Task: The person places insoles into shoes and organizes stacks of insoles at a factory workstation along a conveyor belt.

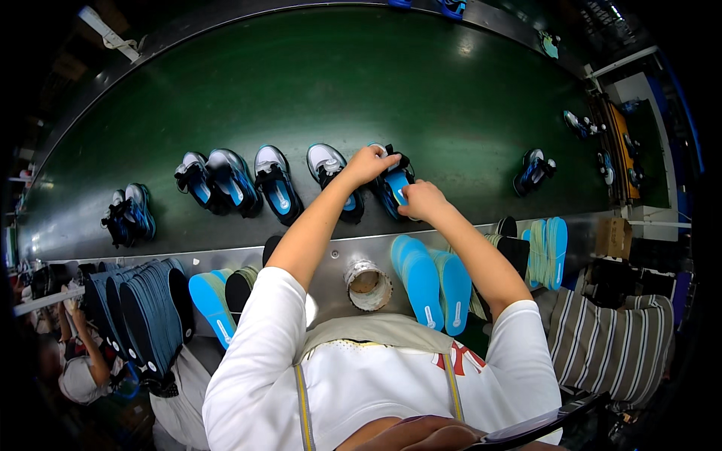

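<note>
On the green conveyor belt (301, 90), a sneaker (386, 198) is gripped by the left hand (368, 164) and its blue insole (396, 183), seemingly part-seated, by the right hand (423, 201), with leftward sneakers (280, 197) already lined, stacked insoles (418, 279) unused.

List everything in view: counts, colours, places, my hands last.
Handled sneaker: one, black, blue, between hands
Insole: one, bright blue, at its opening
Other sneakers: at least eight, silver, black, blue, along table
Table: one, green, ahead
Insole stacks: several, bright blue and dark, near edge
Can: one, whitish, near edge
Cardboard box: one, brown, right
Striped fabric: one, grey, white, lower right
Person: one, pale top, lower left
Shirt: one, white, yours
Left hand: one, bare, sneaker's far end
Right hand: one, bare, sneaker's near end
</note>
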`<state>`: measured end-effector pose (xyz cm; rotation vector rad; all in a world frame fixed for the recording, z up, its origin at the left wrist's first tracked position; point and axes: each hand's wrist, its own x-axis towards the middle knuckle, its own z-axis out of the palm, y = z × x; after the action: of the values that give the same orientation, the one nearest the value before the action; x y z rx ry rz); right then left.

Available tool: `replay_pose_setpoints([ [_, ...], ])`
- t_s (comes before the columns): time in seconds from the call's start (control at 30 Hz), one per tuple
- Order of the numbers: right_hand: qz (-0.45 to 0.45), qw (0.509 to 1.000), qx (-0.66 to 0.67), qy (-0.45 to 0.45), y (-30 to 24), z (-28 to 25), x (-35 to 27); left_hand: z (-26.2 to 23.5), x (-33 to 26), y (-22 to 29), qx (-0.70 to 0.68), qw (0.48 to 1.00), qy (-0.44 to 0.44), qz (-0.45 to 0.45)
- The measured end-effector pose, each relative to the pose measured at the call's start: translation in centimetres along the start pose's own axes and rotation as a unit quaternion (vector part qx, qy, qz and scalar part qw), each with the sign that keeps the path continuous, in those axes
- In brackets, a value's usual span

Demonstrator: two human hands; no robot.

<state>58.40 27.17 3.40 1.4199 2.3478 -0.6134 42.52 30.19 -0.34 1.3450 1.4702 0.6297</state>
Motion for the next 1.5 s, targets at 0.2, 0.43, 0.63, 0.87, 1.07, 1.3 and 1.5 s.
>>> replay_pose_setpoints([
  [0.2,-0.105,0.993,-0.051,-0.005,0.6,0.8,1.0,0.0,-0.3,-0.3,0.027,1.000,-0.011,0.009],
  [0.43,-0.142,0.984,-0.068,0.084,1.1,3.6,2.5,0.4,-0.2,-0.6,0.011,1.000,-0.008,0.009],
  [0.63,-0.134,0.978,-0.157,0.027,0.7,3.4,3.2,0.3,-0.3,-0.7,-0.009,1.000,-0.016,0.009],
  [0.87,-0.134,0.957,-0.225,-0.127,-0.3,2.1,4.4,0.1,-0.2,-1.3,-0.022,0.999,-0.032,-0.002],
  [1.07,-0.191,0.933,-0.268,-0.144,0.0,2.6,5.3,0.5,-0.1,-0.7,-0.070,0.997,-0.034,-0.022],
  [1.3,-0.199,0.947,-0.209,-0.141,0.7,1.9,3.6,1.6,-0.8,-0.4,0.154,0.972,0.155,0.083],
  [1.5,-0.150,0.975,-0.046,-0.158,-0.1,0.8,0.6,1.8,-0.8,-0.2,0.356,0.887,0.142,0.258],
])
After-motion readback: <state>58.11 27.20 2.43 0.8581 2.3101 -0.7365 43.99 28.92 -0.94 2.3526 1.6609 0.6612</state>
